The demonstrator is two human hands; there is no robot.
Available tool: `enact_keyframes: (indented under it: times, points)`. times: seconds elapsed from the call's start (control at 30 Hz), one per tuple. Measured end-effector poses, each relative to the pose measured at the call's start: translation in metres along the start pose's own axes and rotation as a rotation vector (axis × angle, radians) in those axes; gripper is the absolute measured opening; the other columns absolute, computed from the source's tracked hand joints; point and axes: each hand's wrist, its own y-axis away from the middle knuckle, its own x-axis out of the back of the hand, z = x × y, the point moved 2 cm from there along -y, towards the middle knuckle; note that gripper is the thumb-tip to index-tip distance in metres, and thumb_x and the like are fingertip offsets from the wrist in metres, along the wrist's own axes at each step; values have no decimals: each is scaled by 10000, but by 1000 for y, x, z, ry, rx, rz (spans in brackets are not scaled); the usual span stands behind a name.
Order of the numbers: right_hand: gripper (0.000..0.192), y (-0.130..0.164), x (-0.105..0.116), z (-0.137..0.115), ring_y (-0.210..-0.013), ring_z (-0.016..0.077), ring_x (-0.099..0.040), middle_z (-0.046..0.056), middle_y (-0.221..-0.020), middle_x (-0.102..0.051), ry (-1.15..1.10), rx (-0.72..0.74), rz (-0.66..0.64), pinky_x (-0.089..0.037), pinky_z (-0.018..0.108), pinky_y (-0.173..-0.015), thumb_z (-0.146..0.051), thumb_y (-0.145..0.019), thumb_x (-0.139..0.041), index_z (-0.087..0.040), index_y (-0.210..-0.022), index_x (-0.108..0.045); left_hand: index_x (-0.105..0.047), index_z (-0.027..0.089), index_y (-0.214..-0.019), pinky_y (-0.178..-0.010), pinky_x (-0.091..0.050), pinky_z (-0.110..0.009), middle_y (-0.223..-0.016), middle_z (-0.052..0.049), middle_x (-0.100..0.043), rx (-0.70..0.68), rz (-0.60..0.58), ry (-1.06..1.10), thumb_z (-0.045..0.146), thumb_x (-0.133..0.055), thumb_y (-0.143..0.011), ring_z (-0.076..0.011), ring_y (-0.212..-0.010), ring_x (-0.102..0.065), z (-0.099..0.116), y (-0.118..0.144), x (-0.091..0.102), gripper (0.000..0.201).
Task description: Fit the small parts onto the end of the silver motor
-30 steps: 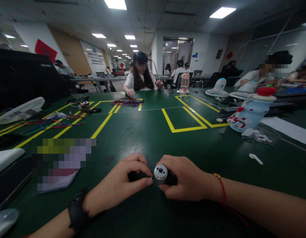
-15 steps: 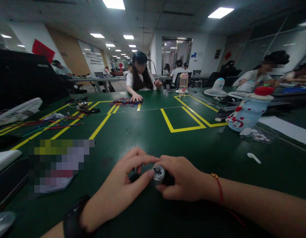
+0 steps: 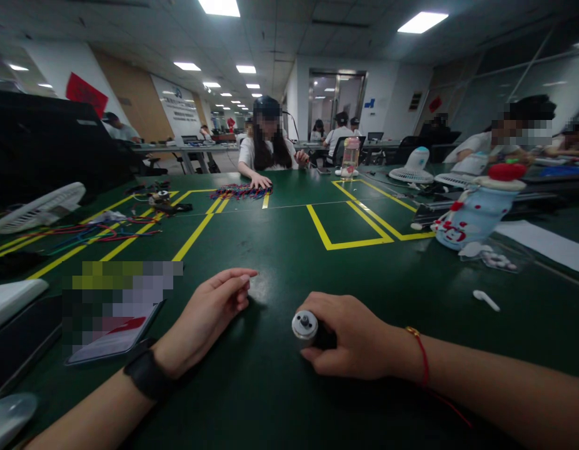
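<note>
My right hand (image 3: 349, 337) wraps round a small silver electric motor (image 3: 305, 326), which stands upright with its short shaft pointing up. Two dark holes flank the shaft on the motor's round end face. The lower part of the motor is covered by my fingers and shadow. Apart from it, to the left, my left hand (image 3: 213, 317) is held over the green table (image 3: 266, 381). Its thumb presses against the index finger and the other fingers curl in. Whatever the pinch holds, if anything, is too small to make out.
A phone-like flat device (image 3: 115, 337) lies left of my left hand. Beyond are coloured wires (image 3: 115, 234) and yellow tape outlines (image 3: 327, 245). At right are a blue bottle (image 3: 477, 212) and a white earbud (image 3: 486, 300). Across the table, a person's hand (image 3: 260, 180) rests on a wire bundle.
My left hand has drawn away from the motor's top, to the left and slightly up, with thumb and index finger brought together. My right hand keeps its hold on the motor.
</note>
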Motion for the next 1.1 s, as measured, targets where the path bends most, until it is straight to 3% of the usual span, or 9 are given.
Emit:
enact_keyframes:
  times: [0.1, 0.2, 0.3, 0.43, 0.63, 0.77, 0.9, 1.0, 1.1]
  points:
    - [283, 0, 0, 0, -732, 146, -509, 27, -894, -594, 5, -2, 4, -383, 259, -644, -286, -727, -651, -178, -976, -570, -659, 182, -1021, -588, -386, -241, -757, 13, -541, -21, -40, -84, 301, -692, -782, -120, -627, -474, 2, 6, -5, 269]
    - [289, 0, 0, 0, -720, 140, -501, 22, -885, -588, 15, 1, 16, -371, 253, -628, -288, -722, -653, -179, -975, -564, -628, 237, -1108, -620, -391, -258, -819, 4, -547, -182, -178, -358, 323, -711, -782, -152, -698, -489, 9, 18, -18, 347]
    - [252, 0, -1, 1, -690, 128, -483, 10, -861, -572, 28, 16, 30, -344, 244, -594, -293, -726, -643, -182, -932, -552, -643, 264, -1089, -652, -397, -277, -898, -16, -543, -343, -284, -584, 355, -648, -842, -169, -756, -498, 19, 31, -36, 263]
    - [211, 0, -3, 2, -650, 116, -457, 4, -824, -555, 53, 18, 25, -305, 239, -552, -306, -738, -630, -179, -874, -531, -702, 290, -984, -671, -403, -283, -901, -15, -543, -341, -350, -643, 353, -581, -898, -177, -809, -525, 25, 39, -49, 162]
    - [268, 0, -1, 1, -712, 138, -499, 23, -881, -593, 22, 15, 23, -362, 249, -612, -283, -725, -650, -178, -954, -560, -731, 264, -934, -632, -396, -279, -830, -13, -536, -362, -250, -573, 368, -612, -867, -171, -741, -513, 28, 27, -27, 171]
    - [296, 0, -1, 0, -721, 142, -506, 29, -895, -598, 0, 4, 18, -370, 249, -617, -280, -721, -655, -178, -986, -573, -759, 281, -884, -694, -411, -279, -822, -2, -527, -339, -442, -717, 329, -668, -834, -170, -778, -526, 22, 18, -13, 115]
    - [282, 0, -2, 1, -695, 133, -489, 26, -881, -595, -2, -5, 19, -359, 245, -599, -273, -721, -653, -174, -973, -574, -759, 314, -897, -764, -411, -290, -883, -3, -548, -383, -597, -830, 337, -681, -831, -182, -857, -526, 13, 19, -16, 105]
    - [286, 0, -3, 3, -686, 128, -483, 22, -872, -589, -1, -7, 16, -356, 243, -592, -275, -716, -653, -172, -972, -574, -755, 328, -912, -786, -403, -304, -903, -9, -571, -397, -632, -911, 368, -678, -829, -198, -894, -523, 9, 21, -20, 120]
    - [287, 1, -3, 4, -693, 130, -486, 21, -877, -587, 1, -4, 17, -362, 246, -599, -286, -717, -651, -172, -968, -574, -744, 317, -945, -775, -413, -305, -906, -10, -584, -358, -613, -863, 370, -671, -832, -201, -884, -540, 10, 19, -19, 145]
